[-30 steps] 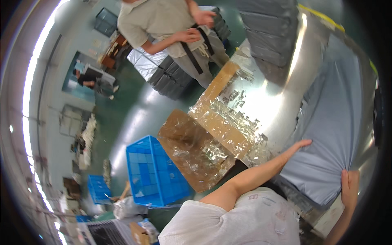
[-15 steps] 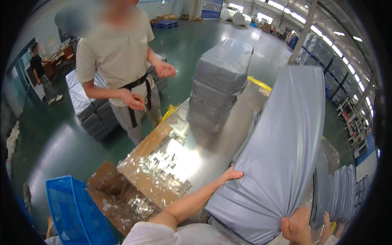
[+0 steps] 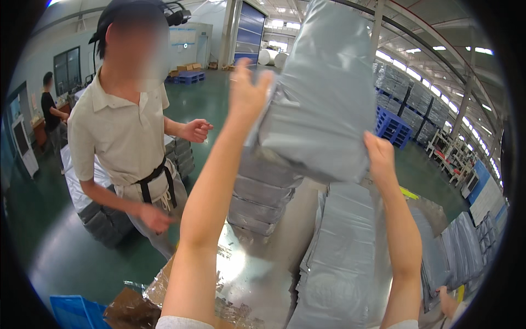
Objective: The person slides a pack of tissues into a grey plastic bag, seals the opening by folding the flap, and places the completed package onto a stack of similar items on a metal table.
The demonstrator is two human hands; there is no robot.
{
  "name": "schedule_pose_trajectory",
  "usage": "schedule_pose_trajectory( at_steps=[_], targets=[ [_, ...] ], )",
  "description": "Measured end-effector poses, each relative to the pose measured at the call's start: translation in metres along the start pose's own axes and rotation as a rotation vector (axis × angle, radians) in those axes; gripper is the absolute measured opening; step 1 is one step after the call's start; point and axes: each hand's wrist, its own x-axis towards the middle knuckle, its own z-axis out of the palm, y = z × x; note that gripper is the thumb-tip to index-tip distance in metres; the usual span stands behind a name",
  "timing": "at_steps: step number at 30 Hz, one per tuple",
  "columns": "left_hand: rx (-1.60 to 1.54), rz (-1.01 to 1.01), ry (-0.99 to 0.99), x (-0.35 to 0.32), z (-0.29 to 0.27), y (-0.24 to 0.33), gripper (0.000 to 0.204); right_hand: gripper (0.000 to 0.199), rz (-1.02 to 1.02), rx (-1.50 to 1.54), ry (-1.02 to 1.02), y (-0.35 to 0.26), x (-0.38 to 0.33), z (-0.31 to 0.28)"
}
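The left hand [image 3: 247,94] and right hand [image 3: 380,160] have risen with the grey bundle [image 3: 324,104].

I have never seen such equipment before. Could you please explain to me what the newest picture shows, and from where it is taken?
There is no machine here: a person works with two bare hands. A wide fisheye camera on this person's head takes the view, so straight edges bend near the rim.

The right hand grips the lower right corner of a large block-shaped package in grey plastic. The left hand, fingers spread, is at the package's left side; whether it touches is hard to tell.

On the shiny metal table lie a flat pile of grey plastic sheets and a stack of grey wrapped packages. The co-worker in a beige shirt stands on the left.
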Motion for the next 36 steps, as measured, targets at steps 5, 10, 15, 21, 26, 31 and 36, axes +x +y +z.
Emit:
schedule_pose_trajectory(
  at_steps=[5, 10, 15, 21, 26, 31, 36],
  targets=[
    [-0.517, -0.084, -0.04, -0.116, -0.021, -0.01, 0.034, 0.037, 0.494, 0.298, -0.122, 0.117, 0.05, 0.071],
    [0.042, -0.88, -0.642, -0.401, -0.064, -0.069, 0.019, 0.043, 0.282, 0.147, 0.178, 0.157, 0.01, 0.124],
    [-0.427, -1.521, -0.941, -0.613, -0.132, 0.008, 0.017, 0.045, 0.575, 0.077, -0.418, 0.096, -0.323, 0.082],
    [0.157, -0.868, -1.651, -0.576, -0.174, -0.001, 0.023, 0.04, 1.49, -0.294, 0.305, -0.073, -0.676, -0.046],
    [0.338, -0.416, -1.668, -0.514, -0.085, -0.007, 0.026, 0.041, 1.545, -0.173, 0.441, -0.098, -0.68, -0.1],
    [0.317, -0.364, -1.329, -0.55, 0.032, 0.011, 0.049, 0.017, 1.338, -0.389, 0.563, 0.007, -0.65, -0.128],
    [0.778, -0.522, -1.282, -0.614, 0.046, 0.061, 0.08, 0.033, 1.295, -0.666, 0.536, 0.074, -0.616, -0.147]
  ],
)
